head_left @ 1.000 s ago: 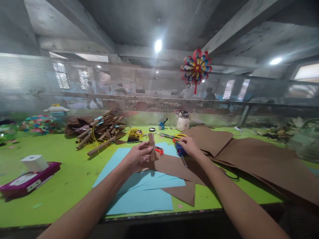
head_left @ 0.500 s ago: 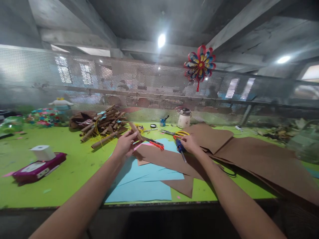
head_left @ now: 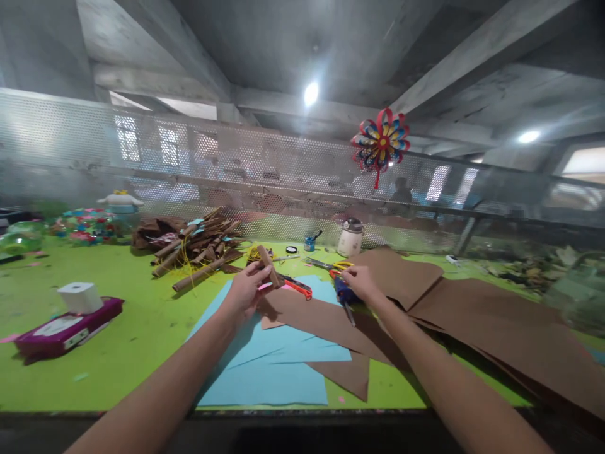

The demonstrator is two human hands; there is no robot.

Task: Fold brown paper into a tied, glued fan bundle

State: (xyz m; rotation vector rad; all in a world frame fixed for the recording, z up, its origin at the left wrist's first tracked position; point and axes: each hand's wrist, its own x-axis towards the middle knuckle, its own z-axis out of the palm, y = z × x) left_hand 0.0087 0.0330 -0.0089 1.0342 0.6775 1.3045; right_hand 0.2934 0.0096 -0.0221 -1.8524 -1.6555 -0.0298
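My left hand point(head_left: 246, 291) is closed round a short rolled brown paper tube point(head_left: 268, 266), held tilted above the blue paper sheets point(head_left: 269, 372). My right hand point(head_left: 360, 282) rests with curled fingers on a blue-handled tool point(head_left: 345, 295) lying on the brown paper point(head_left: 321, 315). An orange utility knife point(head_left: 297, 287) lies between the two hands. Yellow-handled scissors point(head_left: 333, 265) lie just beyond my right hand.
The green table point(head_left: 118, 340) carries a heap of rolled brown tubes point(head_left: 198, 246) at the back left, large brown sheets point(head_left: 496, 315) on the right, a purple pack with a white box point(head_left: 66, 318) at left, and a white jar point(head_left: 350, 236) by the mesh fence. A paper flower point(head_left: 380, 140) hangs above.
My left hand tipped the brown tube from upright to slanted and carried it away toward the tube heap, then drew slightly back. My right hand stayed on the blue tool.
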